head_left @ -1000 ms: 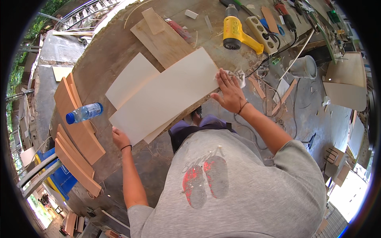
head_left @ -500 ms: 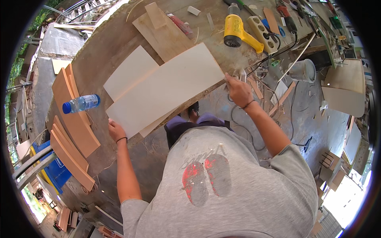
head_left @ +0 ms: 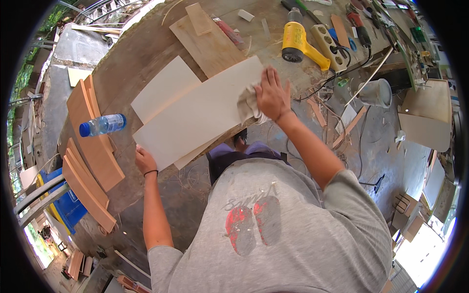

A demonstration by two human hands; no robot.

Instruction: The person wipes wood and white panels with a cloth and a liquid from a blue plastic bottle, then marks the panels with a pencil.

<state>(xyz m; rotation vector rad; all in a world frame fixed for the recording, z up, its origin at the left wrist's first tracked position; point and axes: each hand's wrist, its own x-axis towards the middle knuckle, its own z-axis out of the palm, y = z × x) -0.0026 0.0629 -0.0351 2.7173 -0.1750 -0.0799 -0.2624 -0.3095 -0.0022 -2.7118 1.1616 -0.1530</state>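
The two hands are well apart; the left hand (head_left: 145,160) is clamped on the near left corner of a long white rectangular board (head_left: 195,112), which lies across a worn grey-brown worktop (head_left: 141,56), overlapping a smaller white panel (head_left: 163,88); the right hand (head_left: 273,97), fingers extended, touches a crumpled off-white cloth (head_left: 248,104) at the board's right end; whether it grips the cloth, I cannot tell.

Head-worn fisheye, looking down, rim somewhat unclear
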